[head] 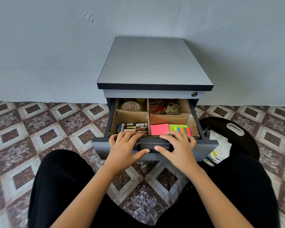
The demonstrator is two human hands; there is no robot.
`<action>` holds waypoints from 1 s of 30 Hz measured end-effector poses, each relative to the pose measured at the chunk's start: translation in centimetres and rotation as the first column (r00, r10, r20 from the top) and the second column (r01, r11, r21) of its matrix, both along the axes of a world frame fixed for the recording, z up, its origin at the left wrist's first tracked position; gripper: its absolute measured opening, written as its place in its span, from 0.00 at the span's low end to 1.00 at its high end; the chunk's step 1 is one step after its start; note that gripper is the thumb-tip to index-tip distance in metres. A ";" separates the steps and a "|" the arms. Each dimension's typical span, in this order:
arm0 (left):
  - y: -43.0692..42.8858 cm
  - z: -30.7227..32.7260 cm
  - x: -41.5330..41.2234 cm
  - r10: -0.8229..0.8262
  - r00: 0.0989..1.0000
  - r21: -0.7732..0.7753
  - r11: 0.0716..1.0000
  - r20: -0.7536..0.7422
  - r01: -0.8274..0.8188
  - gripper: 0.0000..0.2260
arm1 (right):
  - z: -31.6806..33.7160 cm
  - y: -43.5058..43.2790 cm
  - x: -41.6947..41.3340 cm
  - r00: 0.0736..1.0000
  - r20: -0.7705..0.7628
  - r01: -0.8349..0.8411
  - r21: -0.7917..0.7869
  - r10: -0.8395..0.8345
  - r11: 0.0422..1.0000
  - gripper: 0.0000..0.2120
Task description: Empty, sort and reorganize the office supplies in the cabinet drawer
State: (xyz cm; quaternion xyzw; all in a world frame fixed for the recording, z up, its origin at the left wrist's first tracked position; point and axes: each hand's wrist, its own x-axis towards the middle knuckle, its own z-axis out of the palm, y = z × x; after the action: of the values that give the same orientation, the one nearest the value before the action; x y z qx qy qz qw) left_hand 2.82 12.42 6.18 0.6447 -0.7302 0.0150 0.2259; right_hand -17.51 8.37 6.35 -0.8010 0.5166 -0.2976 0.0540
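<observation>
Drawer point(206, 145): top drawer of the cabinet point(155, 63), pulled partly out at the centre of the frame, its front panel just under both hands.
Left hand point(125, 145): grip spread, the fingers laid over the top edge of the drawer front and the thumb on the handle recess; it holds no item.
Cardboard dividers point(132, 115): these split the drawer into four compartments.
Tape roll point(130, 106): lies in the upper-left compartment; something yellowish behind it is too shadowed to name.
Batteries point(133, 128): lie side by side in the lower-left compartment.
Scissors point(164, 106): red and pale pairs share the upper-right compartment.
Sticky notes point(160, 129): a pink pad lies in the lower-right compartment, with green notes and coloured tabs just beside it.
Right hand point(178, 145): grip spread like the other, the fingers over the drawer edge near the notes and the thumb at the handle.
Bin point(247, 137): black, on the floor at the right of the frame, with crumpled paper point(220, 145) in it.
Done: emptying, sorting and refilling look finished, with each kind in its own compartment.
Left: probably only sliding the drawer closed.
</observation>
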 end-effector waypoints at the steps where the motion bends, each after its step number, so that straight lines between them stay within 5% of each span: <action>1: -0.6 0.0 0.1 -0.002 1.000 0.009 1.000 -0.007 0.002 0.34 | 0.0 -0.6 0.1 1.000 0.007 0.006 0.007 -0.006 1.000 0.25; 8: -2.1 0.2 -0.5 0.220 0.975 0.029 0.975 -0.033 -0.219 0.43 | -0.3 -1.1 1.2 0.956 -0.060 0.288 0.004 -0.287 0.958 0.38; 12: -0.5 -0.3 -2.8 0.454 0.876 0.106 0.891 -0.164 -0.442 0.49 | -0.8 1.3 3.0 0.865 0.126 0.448 0.243 -0.486 0.861 0.52; 17: 0.0 -0.3 -4.9 0.583 0.639 0.307 0.810 -0.502 -0.499 0.59 | -0.5 1.6 4.0 0.723 0.346 0.367 0.540 -0.597 0.757 0.62; 30: -4.4 -0.3 -3.7 0.517 0.585 0.305 0.852 -0.625 -0.426 0.60 | 0.4 -2.5 4.8 0.713 0.480 0.221 0.539 -0.511 0.813 0.60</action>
State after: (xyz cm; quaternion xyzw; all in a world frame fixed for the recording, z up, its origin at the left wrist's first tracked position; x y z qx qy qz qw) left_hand -0.84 8.05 5.89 0.7857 -0.3948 -0.2100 0.4274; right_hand -12.69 5.85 6.71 -0.5057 0.6773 -0.4162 0.3351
